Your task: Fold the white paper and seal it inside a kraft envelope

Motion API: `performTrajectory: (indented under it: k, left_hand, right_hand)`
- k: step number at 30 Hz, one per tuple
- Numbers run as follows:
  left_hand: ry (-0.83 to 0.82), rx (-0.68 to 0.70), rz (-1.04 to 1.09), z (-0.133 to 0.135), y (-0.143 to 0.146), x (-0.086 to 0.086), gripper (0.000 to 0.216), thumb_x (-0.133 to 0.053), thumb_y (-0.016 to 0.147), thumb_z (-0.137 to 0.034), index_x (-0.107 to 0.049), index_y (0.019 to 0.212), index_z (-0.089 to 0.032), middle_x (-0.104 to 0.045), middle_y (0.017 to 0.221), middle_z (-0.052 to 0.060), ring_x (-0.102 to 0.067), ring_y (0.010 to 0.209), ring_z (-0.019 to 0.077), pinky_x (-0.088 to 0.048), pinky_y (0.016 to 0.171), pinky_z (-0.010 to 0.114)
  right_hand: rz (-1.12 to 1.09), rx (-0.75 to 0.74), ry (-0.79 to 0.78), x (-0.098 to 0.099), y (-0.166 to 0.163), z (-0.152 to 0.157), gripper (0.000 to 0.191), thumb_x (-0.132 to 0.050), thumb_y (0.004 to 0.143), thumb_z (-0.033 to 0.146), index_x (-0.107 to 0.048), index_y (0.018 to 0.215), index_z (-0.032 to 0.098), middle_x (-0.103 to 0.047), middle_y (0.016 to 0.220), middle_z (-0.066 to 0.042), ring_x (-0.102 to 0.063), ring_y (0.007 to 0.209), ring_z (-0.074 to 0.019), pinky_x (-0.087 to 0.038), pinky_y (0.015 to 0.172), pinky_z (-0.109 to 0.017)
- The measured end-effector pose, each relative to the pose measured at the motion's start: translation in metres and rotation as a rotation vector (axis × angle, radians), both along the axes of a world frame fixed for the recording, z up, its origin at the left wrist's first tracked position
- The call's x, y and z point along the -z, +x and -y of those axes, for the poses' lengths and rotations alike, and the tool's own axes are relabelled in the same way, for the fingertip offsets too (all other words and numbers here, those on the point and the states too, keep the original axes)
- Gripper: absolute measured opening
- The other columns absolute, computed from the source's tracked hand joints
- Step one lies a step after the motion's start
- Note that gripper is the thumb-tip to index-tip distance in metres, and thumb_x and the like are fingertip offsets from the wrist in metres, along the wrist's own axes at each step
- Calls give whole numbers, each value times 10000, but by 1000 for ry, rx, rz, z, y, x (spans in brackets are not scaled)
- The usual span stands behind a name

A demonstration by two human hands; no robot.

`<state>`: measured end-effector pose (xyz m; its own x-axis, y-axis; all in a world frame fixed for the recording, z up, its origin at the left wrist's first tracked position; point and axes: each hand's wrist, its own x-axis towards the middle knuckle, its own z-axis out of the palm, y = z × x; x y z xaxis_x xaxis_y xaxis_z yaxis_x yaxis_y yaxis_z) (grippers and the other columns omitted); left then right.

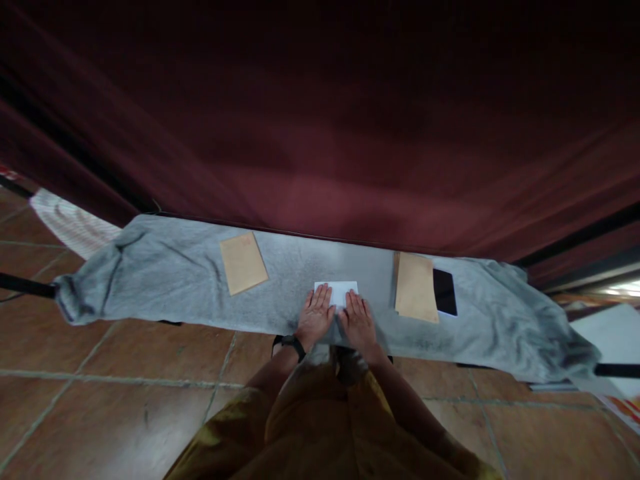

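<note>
A small white sheet of paper [338, 291], perhaps folded, lies on the grey cloth in front of me. My left hand [316, 317] rests flat over its left part, fingers stretched out. Over the right edge of the paper, my right hand [359, 321] also lies flat with its fingers extended. A strip of paper shows between the two hands; the parts under the fingers are hidden. Off to the left is a single brown envelope [244, 263]. On the right a small stack of brown envelopes [417, 287] lies beside a dark phone or tablet [445, 292], partly covering it.
The grey cloth [165, 280] covers a long narrow table, bunched at both ends. A dark red curtain [320, 180] hangs along its far side. Black bars [27, 285] stand at the ends. Brown floor tiles [150, 353] show below, and white material [613, 340] lies at the right.
</note>
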<state>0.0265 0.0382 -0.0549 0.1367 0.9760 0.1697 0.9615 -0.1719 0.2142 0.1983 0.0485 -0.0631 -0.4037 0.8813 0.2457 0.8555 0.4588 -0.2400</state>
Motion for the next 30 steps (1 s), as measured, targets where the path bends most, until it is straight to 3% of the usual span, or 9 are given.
performTrajectory:
  k: [5,11,17,21,25,28,30]
  left_hand:
    - [-52,53,-52,9,-25,-4,608,-389,997,-432,-394,1498,-88,-385,1576,205,-316,1494,296,-255,1220,525]
    - [-139,121,-95,6,-31,-4,433,-414,970,-307,-535,1362,-168,-517,1482,202,-446,1419,315,-366,1147,528]
    - [-144,157,-60,7,-24,-22,498,-370,922,-158,-480,1408,-146,-551,1449,181,-433,1425,282,-351,1162,485]
    - [-133,128,152,3,-24,-44,390,-425,901,-140,-599,1250,-151,-642,1322,167,-543,1316,268,-382,1137,452]
    - [-98,66,319,-6,-28,-66,272,-414,981,-298,-665,1012,-199,-731,1000,78,-681,966,227,-516,913,363]
    - [-106,-71,737,-12,-28,-78,296,-495,952,-453,-642,876,-208,-656,730,-9,-621,682,152,-496,646,252]
    - [-126,-201,1031,-15,-23,-79,335,-547,907,-520,-624,850,-198,-617,691,-27,-588,639,129,-463,586,225]
  right_hand:
    - [-1,-19,-4,5,24,-4,580,-397,1031,390,-389,1516,71,-414,1563,-185,-394,1447,-280,-310,1183,-483]
    - [29,-37,-45,-2,26,-14,555,-462,1001,395,-501,1438,55,-480,1515,-198,-444,1407,-296,-292,1194,-464]
    - [58,-119,-72,-11,35,-15,570,-537,969,426,-521,1424,84,-463,1532,-187,-447,1406,-300,-343,1172,-450]
    - [-96,-84,-160,-21,39,-21,418,-522,955,329,-609,1336,179,-597,1422,-124,-545,1314,-257,-394,1134,-430]
    - [-404,-7,-263,-38,49,-33,272,-466,968,345,-701,1062,246,-756,1020,-45,-689,965,-214,-526,908,-350]
    - [-623,53,-285,-52,53,-42,347,-465,958,501,-665,968,218,-689,775,0,-636,719,-176,-509,668,-266]
    - [-765,76,-293,-58,49,-49,395,-473,935,570,-632,924,208,-630,711,22,-581,648,-153,-464,590,-235]
